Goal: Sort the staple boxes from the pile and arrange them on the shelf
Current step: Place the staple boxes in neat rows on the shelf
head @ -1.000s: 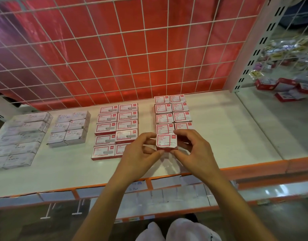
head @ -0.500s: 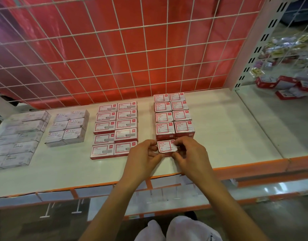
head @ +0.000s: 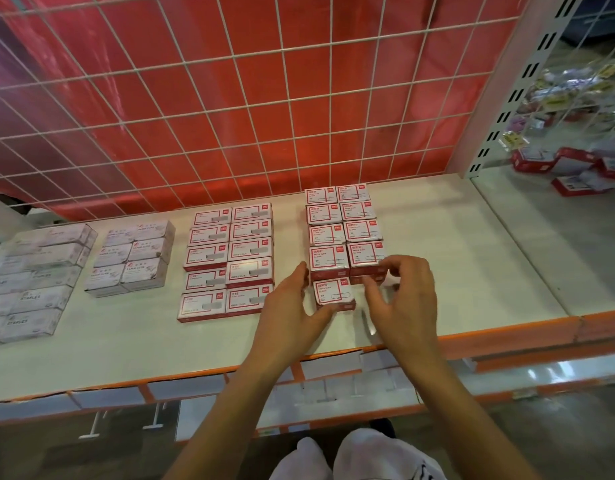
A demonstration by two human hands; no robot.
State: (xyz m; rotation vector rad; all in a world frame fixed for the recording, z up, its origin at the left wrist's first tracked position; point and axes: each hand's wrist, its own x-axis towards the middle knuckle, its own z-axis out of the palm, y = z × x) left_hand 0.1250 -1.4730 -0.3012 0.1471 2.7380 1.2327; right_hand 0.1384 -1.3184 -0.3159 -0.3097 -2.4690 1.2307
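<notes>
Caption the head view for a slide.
Left hand touches a red box on the shelf; right hand alongside.

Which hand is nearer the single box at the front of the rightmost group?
Left. The left hand touches the box at its left and front edges; the right hand sits off its right side, beside the stacked boxes.
</notes>
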